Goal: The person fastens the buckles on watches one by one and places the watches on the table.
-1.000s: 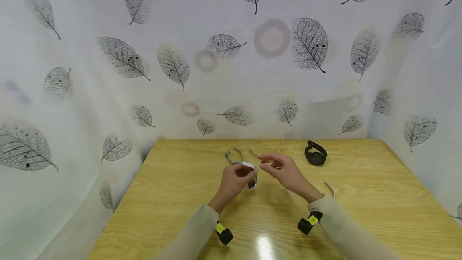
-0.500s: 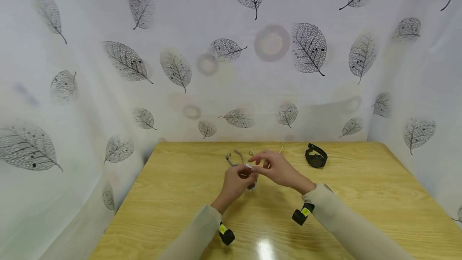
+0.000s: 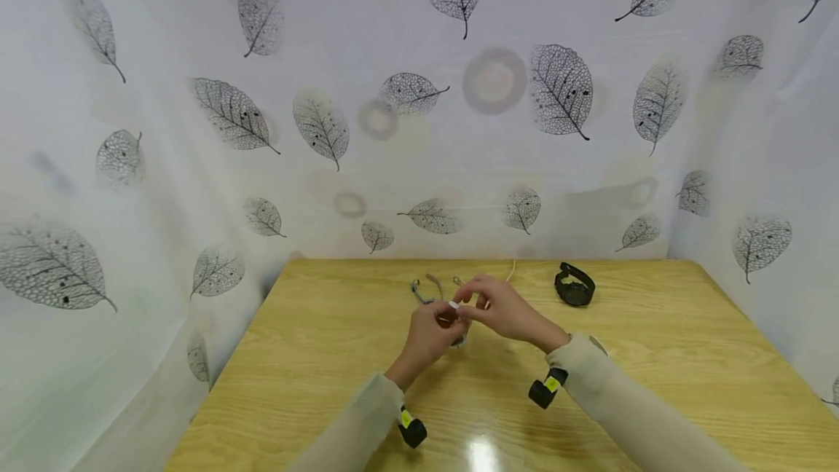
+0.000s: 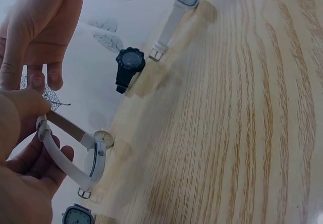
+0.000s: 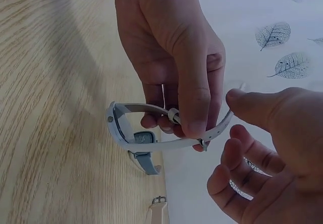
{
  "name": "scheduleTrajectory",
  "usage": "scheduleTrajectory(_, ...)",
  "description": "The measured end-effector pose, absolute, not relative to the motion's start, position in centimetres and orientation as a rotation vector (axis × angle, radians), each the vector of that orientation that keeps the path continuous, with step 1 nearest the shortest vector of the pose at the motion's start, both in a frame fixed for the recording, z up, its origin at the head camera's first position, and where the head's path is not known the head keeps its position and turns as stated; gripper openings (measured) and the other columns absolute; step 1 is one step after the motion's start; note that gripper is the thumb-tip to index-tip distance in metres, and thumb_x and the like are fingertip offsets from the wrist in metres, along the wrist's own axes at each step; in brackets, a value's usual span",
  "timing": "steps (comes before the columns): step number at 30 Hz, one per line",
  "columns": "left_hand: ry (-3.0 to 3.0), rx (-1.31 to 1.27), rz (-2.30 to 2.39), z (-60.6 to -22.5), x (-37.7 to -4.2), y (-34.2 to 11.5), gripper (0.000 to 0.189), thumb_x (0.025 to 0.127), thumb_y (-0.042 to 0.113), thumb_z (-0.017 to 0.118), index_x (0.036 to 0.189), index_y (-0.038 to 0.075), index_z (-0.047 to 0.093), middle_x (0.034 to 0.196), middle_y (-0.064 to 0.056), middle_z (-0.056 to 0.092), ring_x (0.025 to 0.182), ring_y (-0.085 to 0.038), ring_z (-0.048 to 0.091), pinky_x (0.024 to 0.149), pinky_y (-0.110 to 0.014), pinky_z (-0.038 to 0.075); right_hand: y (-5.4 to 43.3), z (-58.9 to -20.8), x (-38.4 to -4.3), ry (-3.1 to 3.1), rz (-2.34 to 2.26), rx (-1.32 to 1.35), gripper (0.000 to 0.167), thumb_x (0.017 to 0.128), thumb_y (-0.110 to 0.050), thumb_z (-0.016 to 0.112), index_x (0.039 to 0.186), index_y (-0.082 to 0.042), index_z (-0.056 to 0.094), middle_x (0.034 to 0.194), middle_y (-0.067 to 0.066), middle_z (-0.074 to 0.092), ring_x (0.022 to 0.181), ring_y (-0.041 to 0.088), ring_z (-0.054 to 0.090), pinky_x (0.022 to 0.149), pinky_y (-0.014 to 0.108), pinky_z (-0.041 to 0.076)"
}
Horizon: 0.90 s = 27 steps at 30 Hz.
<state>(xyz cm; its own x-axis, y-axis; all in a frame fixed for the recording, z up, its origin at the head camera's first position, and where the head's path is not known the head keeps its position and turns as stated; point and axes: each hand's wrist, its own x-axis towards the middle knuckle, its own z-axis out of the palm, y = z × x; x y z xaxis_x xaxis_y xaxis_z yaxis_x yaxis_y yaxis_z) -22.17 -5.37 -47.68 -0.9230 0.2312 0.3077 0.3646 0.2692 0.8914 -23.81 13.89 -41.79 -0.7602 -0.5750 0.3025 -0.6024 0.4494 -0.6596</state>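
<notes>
A white wristwatch (image 5: 174,144), with a metal buckle, is held up above the table, its strap bent into a loop. My left hand (image 3: 427,337) pinches the strap near the buckle between thumb and fingers, as the right wrist view shows. From the other side my right hand (image 3: 503,309) pinches the free strap end, thumb against it. The strap's tip passes beyond the buckle (image 5: 203,144). In the left wrist view the watch case (image 4: 96,163) hangs toward the table, on the far side from the hands.
A black watch (image 3: 574,290) lies at the back right. Behind the hands lies a grey-blue watch (image 5: 145,158). A pale-strapped watch (image 4: 171,24) rests near the right sleeve, and a round-dialled one (image 4: 104,138) at the back. A leaf-printed curtain (image 3: 419,151) encloses the wooden table (image 3: 314,355).
My right hand has moved left to the white wristwatch and taken hold of its strap end. The left hand has stayed nearly in place, still gripping the watch.
</notes>
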Motion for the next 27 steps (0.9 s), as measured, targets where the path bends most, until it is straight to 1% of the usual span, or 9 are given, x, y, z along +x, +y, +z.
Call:
scheduleTrajectory(4, -2.408, -0.559, -1.760, -47.7, -22.0, -5.6, 0.012, 0.094, 0.017, 0.077, 0.103, 0.009, 0.079, 0.099, -0.004, 0.074, 0.088, -0.016, 0.072, 0.076, -0.024, 0.059, 13.9, -42.0, -23.9, -2.647, 1.248, 1.042, 0.015, 0.101, -0.023, 0.070, 0.113, -0.016, 0.073, 0.108, -0.002, 0.069, 0.078, 0.012, 0.061, 0.066, 0.030, 0.054)
scheduleTrajectory(6, -2.410, -0.558, -1.757, -47.6, -21.9, -5.8, 0.015, 0.093, 0.017, 0.078, 0.106, 0.009, 0.079, 0.101, -0.004, 0.074, 0.091, -0.017, 0.072, 0.079, -0.027, 0.060, 14.1, -42.1, -23.9, -2.651, 1.290, 1.015, 0.017, 0.101, -0.026, 0.069, 0.114, -0.017, 0.073, 0.108, -0.001, 0.070, 0.080, 0.013, 0.062, 0.067, 0.031, 0.054)
scheduleTrajectory(9, -2.393, -0.562, -1.754, -47.7, -21.9, -6.1, 0.021, 0.092, 0.017, 0.080, 0.112, 0.010, 0.078, 0.105, -0.004, 0.074, 0.095, -0.019, 0.071, 0.084, -0.030, 0.060, 14.5, -42.2, -24.1, -2.655, 1.345, 0.969, 0.019, 0.101, -0.030, 0.068, 0.116, -0.018, 0.072, 0.107, -0.002, 0.070, 0.082, 0.018, 0.065, 0.066, 0.032, 0.055)
scheduleTrajectory(12, -2.343, -0.550, -1.791, -47.8, -22.1, -6.3, 0.024, 0.091, 0.014, 0.081, 0.113, 0.007, 0.076, 0.107, -0.006, 0.074, 0.098, -0.023, 0.071, 0.085, -0.031, 0.060, 14.8, -42.1, -24.4, -2.641, 1.411, 0.936, 0.018, 0.102, -0.030, 0.068, 0.116, -0.020, 0.072, 0.107, -0.002, 0.071, 0.081, 0.022, 0.067, 0.064, 0.034, 0.056)
scheduleTrajectory(14, -2.317, -0.522, -1.820, -47.7, -22.2, -6.4, 0.023, 0.090, 0.010, 0.081, 0.112, 0.005, 0.074, 0.107, -0.008, 0.074, 0.098, -0.025, 0.071, 0.084, -0.030, 0.060, 14.9, -42.1, -24.6, -2.626, 1.465, 0.917, 0.019, 0.101, -0.029, 0.068, 0.117, -0.019, 0.073, 0.107, -0.001, 0.071, 0.081, 0.023, 0.068, 0.065, 0.036, 0.057)
scheduleTrajectory(18, -2.292, -0.463, -1.825, -46.8, -21.7, -6.3, 0.016, 0.089, 0.002, 0.080, 0.103, -0.001, 0.072, 0.101, -0.013, 0.073, 0.093, -0.029, 0.071, 0.080, -0.030, 0.061, 15.1, -42.1, -24.7, -2.590, 1.580, 0.892, 0.019, 0.102, -0.027, 0.067, 0.117, -0.016, 0.072, 0.104, 0.004, 0.072, 0.079, 0.019, 0.069, 0.067, 0.037, 0.059)
scheduleTrajectory(21, -2.280, -0.470, -1.814, -45.5, -20.8, -6.2, 0.011, 0.089, -0.002, 0.078, 0.097, -0.005, 0.072, 0.096, -0.018, 0.072, 0.090, -0.034, 0.071, 0.079, -0.033, 0.061, 15.4, -42.2, -24.6, -2.563, 1.651, 0.866, 0.019, 0.102, -0.024, 0.067, 0.117, -0.013, 0.071, 0.101, 0.009, 0.072, 0.079, 0.019, 0.069, 0.067, 0.034, 0.059)
scheduleTrajectory(23, -2.256, -0.510, -1.810, -45.0, -20.3, -6.1, 0.009, 0.089, -0.004, 0.078, 0.096, -0.007, 0.072, 0.095, -0.020, 0.072, 0.088, -0.035, 0.071, 0.077, -0.033, 0.061, 15.6, -42.3, -24.5, -2.548, 1.694, 0.851, 0.018, 0.102, -0.022, 0.067, 0.117, -0.011, 0.071, 0.100, 0.012, 0.072, 0.080, 0.020, 0.070, 0.067, 0.035, 0.060)
scheduleTrajectory(27, -2.230, -0.551, -1.812, -44.9, -19.9, -5.9, 0.009, 0.089, -0.005, 0.076, 0.096, -0.008, 0.073, 0.095, -0.021, 0.072, 0.087, -0.038, 0.072, 0.076, -0.031, 0.061, 15.7, -42.6, -24.3, -2.534, 1.747, 0.856, 0.018, 0.102, -0.019, 0.068, 0.116, -0.008, 0.070, 0.100, 0.013, 0.072, 0.082, 0.023, 0.071, 0.071, 0.043, 0.061)
